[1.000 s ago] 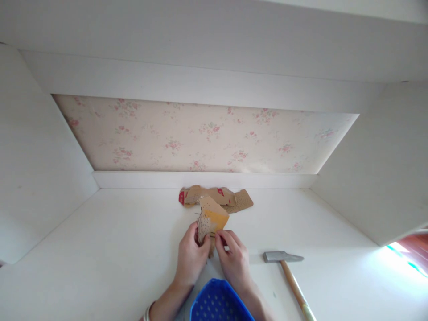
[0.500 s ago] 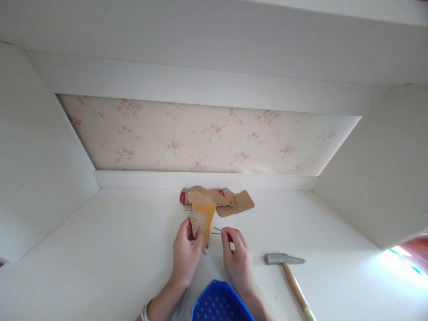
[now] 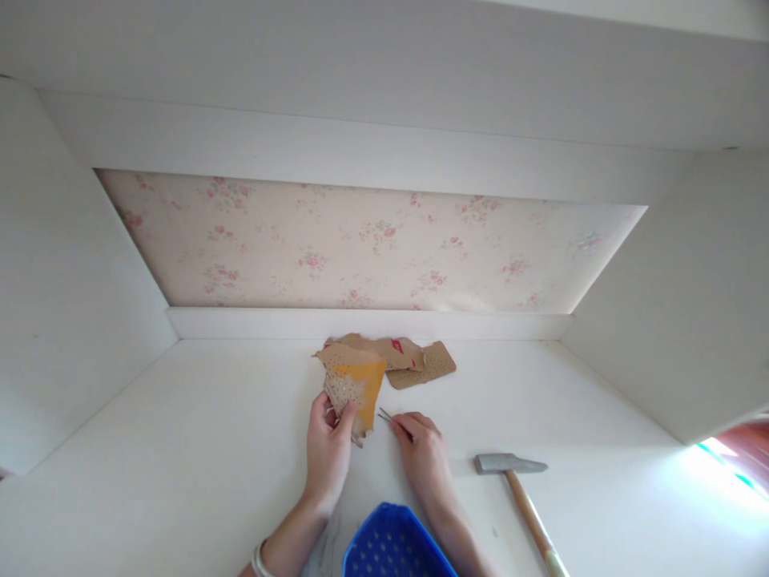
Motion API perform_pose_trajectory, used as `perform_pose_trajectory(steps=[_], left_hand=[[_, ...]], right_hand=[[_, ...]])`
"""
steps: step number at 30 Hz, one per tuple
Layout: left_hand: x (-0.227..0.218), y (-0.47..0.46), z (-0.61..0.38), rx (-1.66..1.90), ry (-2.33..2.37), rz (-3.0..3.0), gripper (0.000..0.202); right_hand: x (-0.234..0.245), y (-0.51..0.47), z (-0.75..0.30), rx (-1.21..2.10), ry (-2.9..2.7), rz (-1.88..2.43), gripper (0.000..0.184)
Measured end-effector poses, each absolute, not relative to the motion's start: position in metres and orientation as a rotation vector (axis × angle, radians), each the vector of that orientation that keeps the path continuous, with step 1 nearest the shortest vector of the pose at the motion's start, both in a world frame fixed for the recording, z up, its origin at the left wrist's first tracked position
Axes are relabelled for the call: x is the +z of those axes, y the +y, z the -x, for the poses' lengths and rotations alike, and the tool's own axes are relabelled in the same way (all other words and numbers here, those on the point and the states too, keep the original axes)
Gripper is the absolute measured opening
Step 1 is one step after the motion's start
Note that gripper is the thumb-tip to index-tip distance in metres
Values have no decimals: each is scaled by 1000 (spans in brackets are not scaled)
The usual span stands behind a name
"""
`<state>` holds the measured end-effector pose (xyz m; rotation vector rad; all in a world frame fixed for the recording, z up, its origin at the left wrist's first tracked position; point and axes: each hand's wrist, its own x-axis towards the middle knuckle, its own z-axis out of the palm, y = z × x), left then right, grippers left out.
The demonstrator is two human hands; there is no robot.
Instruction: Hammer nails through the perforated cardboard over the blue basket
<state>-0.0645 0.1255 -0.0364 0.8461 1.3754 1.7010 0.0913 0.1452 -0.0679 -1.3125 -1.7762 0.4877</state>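
My left hand (image 3: 328, 445) is closed on a torn piece of brown and orange cardboard (image 3: 352, 383) dotted with small holes, held tilted just above the white surface. My right hand (image 3: 424, 453) pinches a few thin metal nails (image 3: 385, 416), their tips pointing toward the cardboard's right edge. The two hands are a short way apart. Behind them lies a flat pile of more torn cardboard (image 3: 414, 361) with red print, near the back ledge.
A hammer (image 3: 517, 481) with a grey head and wooden handle lies to the right of my right hand. A blue perforated basket (image 3: 393, 545) sits at the bottom edge between my forearms. White side walls and floral wallpaper (image 3: 360, 248) enclose the white surface (image 3: 180, 449).
My right hand pulled thin nails out of the cardboard and moved right, away from it. My left hand shifted the cardboard piece left and tilted it.
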Motion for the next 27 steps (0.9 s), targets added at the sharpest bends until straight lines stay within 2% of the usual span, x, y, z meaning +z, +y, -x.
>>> perform_pose_trajectory(steps=[6, 11, 14, 23, 27], left_hand=[[-36, 125, 61, 1644, 1292, -859, 46], [-29, 121, 55, 1496, 968, -839, 44], [-28, 119, 53, 1389, 816, -755, 44], [-31, 121, 56, 1334, 801, -623, 41], [-32, 121, 57, 1385, 781, -623, 39]], right_hand=[[-69, 148, -90, 489, -1796, 1318, 24], [-66, 146, -89, 515, -1719, 1343, 21], [-64, 142, -89, 542, -1697, 1300, 28], [-61, 137, -86, 608, -1713, 1174, 28], [-64, 137, -86, 579, -1714, 1160, 36]])
